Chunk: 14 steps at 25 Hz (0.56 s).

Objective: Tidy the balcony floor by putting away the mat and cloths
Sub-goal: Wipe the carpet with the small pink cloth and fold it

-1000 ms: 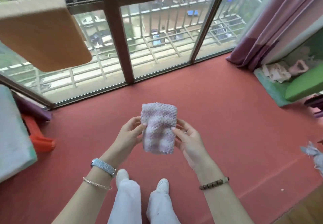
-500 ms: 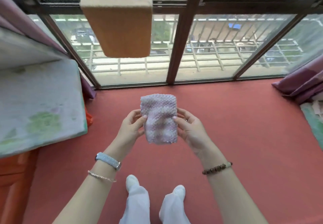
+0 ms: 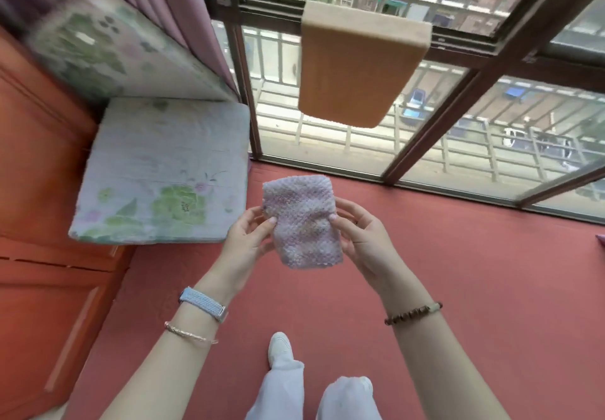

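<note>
Both hands, the left hand (image 3: 248,243) and right hand (image 3: 360,243), pinch a folded pink knitted cloth (image 3: 301,221) by its side edges, above the red floor (image 3: 458,288), right of a floral cushion (image 3: 163,170).

Head-worn view, steeply down, near

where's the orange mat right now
In the head view the orange mat hangs folded over the window rail, upper centre, above and beyond the pink cloth held in both hands.
</note>
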Tool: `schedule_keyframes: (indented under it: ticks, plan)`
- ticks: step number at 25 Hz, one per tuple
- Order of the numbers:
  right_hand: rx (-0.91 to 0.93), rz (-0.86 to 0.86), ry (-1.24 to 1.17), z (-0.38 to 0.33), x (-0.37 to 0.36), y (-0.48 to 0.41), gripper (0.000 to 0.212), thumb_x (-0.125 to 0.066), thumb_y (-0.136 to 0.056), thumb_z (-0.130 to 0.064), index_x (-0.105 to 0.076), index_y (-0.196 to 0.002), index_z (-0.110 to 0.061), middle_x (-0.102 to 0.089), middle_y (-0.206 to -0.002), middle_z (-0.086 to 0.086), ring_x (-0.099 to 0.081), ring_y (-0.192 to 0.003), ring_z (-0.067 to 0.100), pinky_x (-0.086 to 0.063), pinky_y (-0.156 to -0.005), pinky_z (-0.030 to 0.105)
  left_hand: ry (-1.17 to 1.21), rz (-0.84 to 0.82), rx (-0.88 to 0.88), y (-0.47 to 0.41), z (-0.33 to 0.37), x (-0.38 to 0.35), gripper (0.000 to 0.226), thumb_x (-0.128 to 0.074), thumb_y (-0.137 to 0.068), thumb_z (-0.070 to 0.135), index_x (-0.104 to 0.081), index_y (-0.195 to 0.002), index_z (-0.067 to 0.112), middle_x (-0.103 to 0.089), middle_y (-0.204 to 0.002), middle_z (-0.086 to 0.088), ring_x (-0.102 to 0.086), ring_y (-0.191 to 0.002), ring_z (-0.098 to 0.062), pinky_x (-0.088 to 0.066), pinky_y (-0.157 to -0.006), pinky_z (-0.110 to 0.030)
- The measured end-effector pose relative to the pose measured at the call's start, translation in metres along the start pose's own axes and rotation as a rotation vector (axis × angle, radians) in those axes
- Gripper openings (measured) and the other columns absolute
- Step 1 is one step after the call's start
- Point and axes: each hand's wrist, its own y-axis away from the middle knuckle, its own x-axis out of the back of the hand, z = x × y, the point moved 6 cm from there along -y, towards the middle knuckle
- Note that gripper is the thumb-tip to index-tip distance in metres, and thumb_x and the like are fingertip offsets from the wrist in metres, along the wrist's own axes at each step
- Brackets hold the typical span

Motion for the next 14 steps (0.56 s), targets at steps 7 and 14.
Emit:
schedule_keyframes:
  ticks: [7,14]
  plan:
    - [-0.063,-0.146,0.112,0.013,-0.086,-0.038,0.028,-0.059,-0.093,0.0,-0.066,-0.118,-0.013,-0.072,-0.114,0.009,-0.069,-0.104,0.021,-0.058,-0.086,0.035,0.099,0.139,-0.036,0.0,0.024,0.081,0.023,-0.052,-0.096,0.003,-0.056,-0.117,0.01,-0.068,-0.099,-0.005,-0.067,-0.08,-0.011,-0.059,-0.071,-0.028]
    - [-0.118,-0.275,0.228,0.017,-0.154,-0.088,0.031,-0.058,-0.094,0.0,-0.063,-0.124,-0.007,-0.068,-0.121,0.015,-0.067,-0.107,0.025,-0.056,-0.093,0.044,0.172,0.304,-0.084,-0.014,0.045,0.137,0.027,-0.051,-0.097,0.003,-0.053,-0.124,0.003,-0.065,-0.11,-0.013,-0.065,-0.088,-0.016,-0.057,-0.078,-0.032]
